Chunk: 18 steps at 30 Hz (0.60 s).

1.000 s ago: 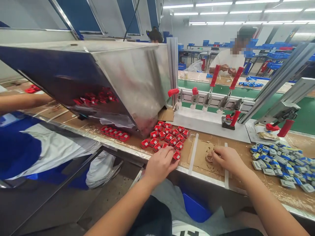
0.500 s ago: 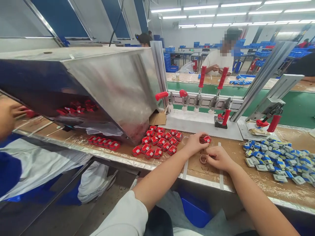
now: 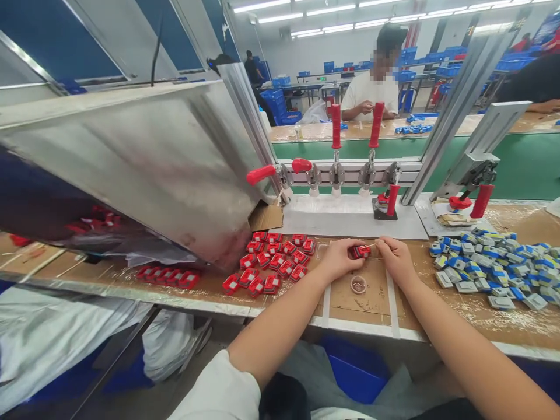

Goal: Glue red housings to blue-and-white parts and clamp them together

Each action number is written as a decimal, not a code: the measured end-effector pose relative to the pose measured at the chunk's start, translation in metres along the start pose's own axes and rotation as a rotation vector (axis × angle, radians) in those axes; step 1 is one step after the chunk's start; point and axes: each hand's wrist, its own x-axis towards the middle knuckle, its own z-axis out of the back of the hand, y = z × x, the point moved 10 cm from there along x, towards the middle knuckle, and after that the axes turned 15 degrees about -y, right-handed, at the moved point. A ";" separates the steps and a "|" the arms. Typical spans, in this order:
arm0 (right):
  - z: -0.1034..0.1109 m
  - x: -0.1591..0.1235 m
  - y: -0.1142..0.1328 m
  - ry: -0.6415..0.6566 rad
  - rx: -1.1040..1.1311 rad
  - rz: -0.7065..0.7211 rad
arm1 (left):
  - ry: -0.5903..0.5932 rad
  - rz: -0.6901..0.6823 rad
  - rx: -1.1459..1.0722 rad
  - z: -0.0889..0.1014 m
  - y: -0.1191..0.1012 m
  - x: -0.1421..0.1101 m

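Note:
My left hand [image 3: 340, 258] is closed around a small red plastic part [image 3: 362, 252], held just above the cardboard-covered bench. Between the fingertips of my right hand [image 3: 395, 256] is a thin, light-coloured stick [image 3: 371, 245], whose far end reaches the red part. What the stick's tip touches is too small to make out. Below both hands stands a small round cup [image 3: 358, 284] with brownish contents. Left of my left hand lies a group of similar red parts [image 3: 275, 261]. A pile of grey, blue and yellow parts [image 3: 494, 268] lies to the right.
A large metal housing [image 3: 175, 169] fills the left side. Behind my hands, toggle clamps with red handles [image 3: 336, 125] line a metal rail. Another clamp [image 3: 481, 201] stands at the right. Across the green divider, a person [image 3: 371, 93] sits at a bench. Red parts [image 3: 168, 276] form a row below the housing.
My right hand has moved up from the cup to the red part, bringing the stick with it. The view has shifted, and the other person's hand at the far left has gone out of sight.

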 end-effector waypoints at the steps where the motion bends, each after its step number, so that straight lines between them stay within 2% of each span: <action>1: -0.001 0.000 -0.001 0.005 -0.005 -0.003 | 0.002 -0.002 -0.008 0.000 -0.001 0.000; 12: -0.001 -0.001 -0.001 0.023 -0.062 0.019 | -0.024 0.008 -0.020 0.005 -0.007 -0.001; 18: 0.005 0.000 0.001 -0.019 -0.124 0.057 | -0.015 -0.079 0.017 0.003 -0.008 0.000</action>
